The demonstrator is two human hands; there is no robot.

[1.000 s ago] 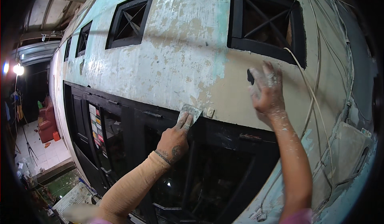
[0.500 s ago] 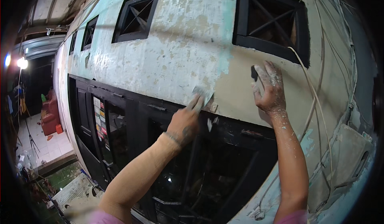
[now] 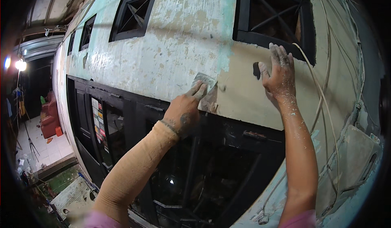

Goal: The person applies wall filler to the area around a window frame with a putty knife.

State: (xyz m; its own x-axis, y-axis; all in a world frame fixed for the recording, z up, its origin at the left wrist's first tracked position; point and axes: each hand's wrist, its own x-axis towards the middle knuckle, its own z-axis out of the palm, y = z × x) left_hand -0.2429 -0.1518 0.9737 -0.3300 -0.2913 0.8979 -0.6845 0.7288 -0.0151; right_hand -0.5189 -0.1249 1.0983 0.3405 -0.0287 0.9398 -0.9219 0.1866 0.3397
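My left hand (image 3: 183,110) is closed around a scraper (image 3: 208,81), two fingers stretched along its flat blade; the handle is hidden in my grip. Flat on the painted wall (image 3: 171,61), the blade lies just above the black door frame, at the border of flaking pale paint and a smooth beige area. Right below it shows a rough brownish patch (image 3: 209,102). My right hand (image 3: 281,73) rests with fingers extended against the beige wall under a black window frame (image 3: 269,44), holding nothing. Beside its thumb is a dark oval spot (image 3: 256,70). Pale flecks cover this hand and forearm.
Loose cables (image 3: 319,89) hang down the wall right of my right arm, near a grey box-like unit (image 3: 354,158). Below are black glazed doors (image 3: 203,179). At far left stand a bright lamp (image 3: 20,65), a red armchair (image 3: 49,120) and a tripod (image 3: 30,140).
The scraper and my left hand have moved slightly up the wall, and more of the brownish patch shows beneath the blade. My right hand has shifted up toward the window. Falling flakes are gone.
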